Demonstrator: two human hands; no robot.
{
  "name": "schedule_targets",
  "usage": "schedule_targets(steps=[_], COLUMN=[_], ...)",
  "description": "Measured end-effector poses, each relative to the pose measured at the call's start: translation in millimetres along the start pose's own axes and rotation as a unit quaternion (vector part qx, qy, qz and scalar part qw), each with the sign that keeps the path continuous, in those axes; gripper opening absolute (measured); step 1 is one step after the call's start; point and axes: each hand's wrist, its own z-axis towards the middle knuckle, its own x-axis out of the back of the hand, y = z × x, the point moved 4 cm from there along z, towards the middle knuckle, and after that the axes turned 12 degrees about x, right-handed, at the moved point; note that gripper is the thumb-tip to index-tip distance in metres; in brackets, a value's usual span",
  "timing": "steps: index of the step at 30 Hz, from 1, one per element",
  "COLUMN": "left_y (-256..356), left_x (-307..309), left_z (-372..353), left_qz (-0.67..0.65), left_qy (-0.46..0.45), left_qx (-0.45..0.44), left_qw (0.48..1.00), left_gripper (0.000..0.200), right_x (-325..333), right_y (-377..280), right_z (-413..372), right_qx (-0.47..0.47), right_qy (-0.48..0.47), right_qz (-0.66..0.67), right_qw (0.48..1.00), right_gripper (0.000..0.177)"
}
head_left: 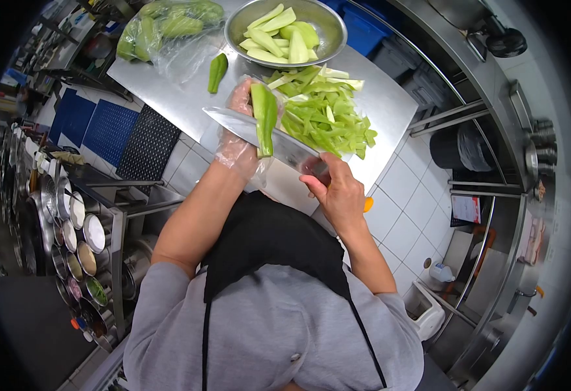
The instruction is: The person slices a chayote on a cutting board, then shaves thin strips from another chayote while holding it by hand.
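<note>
My left hand (236, 140), in a clear plastic glove, is closed around a long, glossy green vegetable piece (264, 120) above the table. A wide-bladed knife (233, 125) crosses the piece at a slant, tip to the left, and the piece overlaps the blade in this view. My right hand (339, 195), ungloved, grips the knife near its handle end, thumb and fingers pressed on the blade. Just right of the piece lies a heap of green strips (324, 114). A loose green piece (217, 73) rests to the upper left of my left hand.
A metal bowl (233, 32) of pale green wedges stands at the table's far side, beside a plastic bag (168, 29) of green vegetables. All rest on the steel table (393, 98). Ingredient containers (93, 233) line the left counter. A black bin (451, 150) stands at right.
</note>
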Motion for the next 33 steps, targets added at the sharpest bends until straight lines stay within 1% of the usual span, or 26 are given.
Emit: schedule_targets(steps=[3, 6, 9, 12, 15, 18, 19, 21, 22, 23, 24, 26, 29, 32, 33], left_y=[-8, -8, -8, -24, -38, -48, -50, -49, -47, -43, -38, -28, -26, -24, -23], left_x=[1, -5, 5, 10, 17, 13, 24, 33, 40, 52, 47, 37, 41, 30, 29], left_z=[-7, -13, -6, -11, -12, -24, -21, -19, -18, -10, -12, -16, -9, -8, -7], left_qz=[-0.005, -0.011, 0.022, 0.021, 0.125, 0.116, 0.105, 0.029, -0.010, -0.010, -0.016, -0.026, -0.019, -0.019, -0.015], left_qy=[0.000, 0.026, -0.042, 0.014, 0.056, 0.085, 0.113, 0.096, 0.088, 0.049, 0.059, 0.076, 0.051, 0.063, 0.060], left_qx=[0.031, 0.025, 0.032, 0.050, 0.072, 0.129, 0.153, 0.184, 0.198, 0.196, 0.178, 0.141, 0.153, 0.085, 0.086], left_qw=[1.000, 0.999, 0.998, 0.998, 0.988, 0.981, 0.976, 0.978, 0.976, 0.979, 0.982, 0.987, 0.987, 0.994, 0.994], left_gripper=[0.025, 0.023, 0.023, 0.027, 0.032, 0.033, 0.036, 0.036, 0.036, 0.037, 0.035, 0.032, 0.029, 0.028, 0.028], right_x=[0, -3, -3, -3, -4, 0, 3, 13, 16, 19, 21, 27, 32, 33, 33], right_y=[2, 6, 4, 6, 18, 28, 30, 30, 31, 31, 29, 22, 13, 7, 5], right_z=[7, 11, 14, 20, 29, 29, 28, 25, 21, 16, 10, 2, -7, -11, -12], right_qx=[-0.002, -0.015, -0.011, -0.030, -0.080, -0.080, -0.096, -0.125, -0.141, -0.156, -0.171, -0.156, -0.142, -0.135, -0.133], right_qy=[0.006, -0.005, 0.000, -0.002, 0.020, 0.015, 0.001, -0.027, -0.029, -0.032, -0.035, -0.049, -0.057, -0.065, -0.068], right_qz=[-0.005, 0.019, 0.017, 0.016, 0.071, -0.039, -0.047, -0.063, -0.020, 0.023, 0.066, 0.082, 0.097, 0.106, 0.109], right_qw=[1.000, 1.000, 1.000, 0.999, 0.994, 0.996, 0.994, 0.990, 0.989, 0.987, 0.982, 0.983, 0.984, 0.983, 0.983], right_gripper=[0.054, 0.054, 0.051, 0.049, 0.051, 0.049, 0.049, 0.050, 0.050, 0.049, 0.049, 0.049, 0.047, 0.048, 0.048])
